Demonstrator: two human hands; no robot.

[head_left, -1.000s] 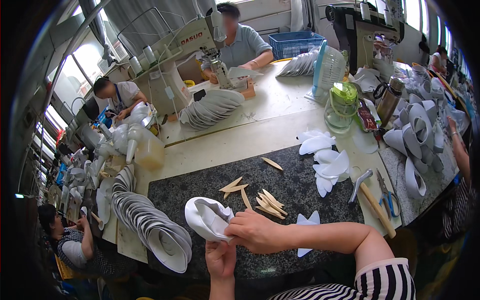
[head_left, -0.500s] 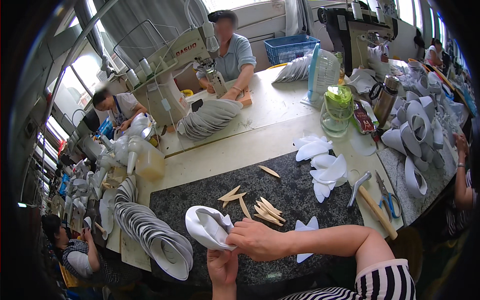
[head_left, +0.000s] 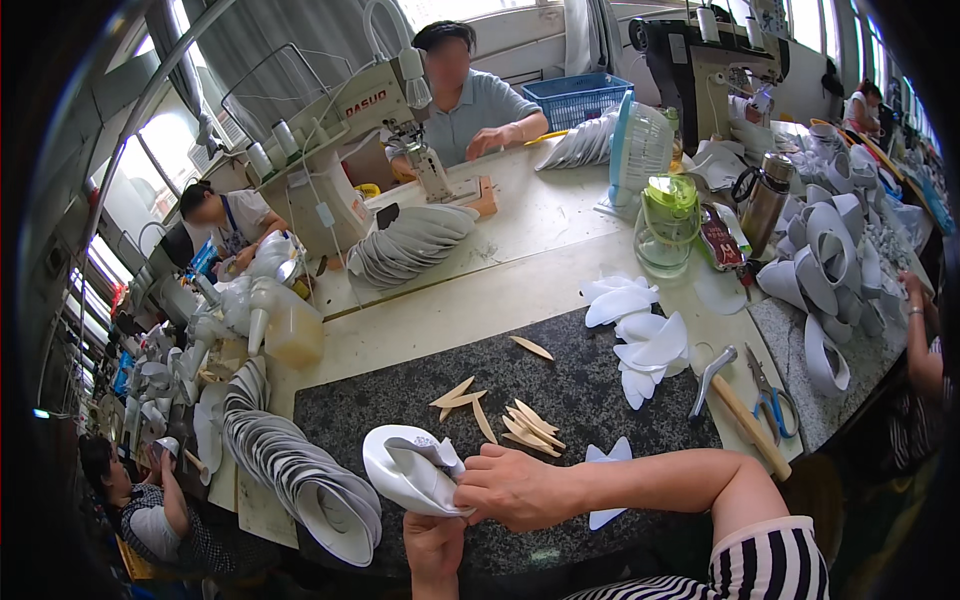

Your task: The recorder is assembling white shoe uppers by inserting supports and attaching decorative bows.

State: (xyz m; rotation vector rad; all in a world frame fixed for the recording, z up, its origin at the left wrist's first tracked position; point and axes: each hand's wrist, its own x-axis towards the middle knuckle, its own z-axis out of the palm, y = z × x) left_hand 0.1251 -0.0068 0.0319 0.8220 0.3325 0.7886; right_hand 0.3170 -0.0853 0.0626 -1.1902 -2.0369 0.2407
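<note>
Head view: white shoe upper [head_left: 398, 468], near edge held.
Your left hand [head_left: 434, 543] and right hand [head_left: 512, 488]: fingers clamped on it; tan strips [head_left: 537, 434] beyond fingertips.

You are holding a white piece [head_left: 392, 474] over the dark slab [head_left: 375, 380] with your left hand [head_left: 434, 543] and right hand [head_left: 512, 488]; a stack [head_left: 285, 462] is lying left, a hammer [head_left: 750, 427] and scissors [head_left: 767, 393] right.

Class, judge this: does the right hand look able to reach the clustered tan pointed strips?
Probably yes: the clustered tan pointed strips lie just beyond the right hand with nothing between, though it is holding the white shoe upper.
</note>
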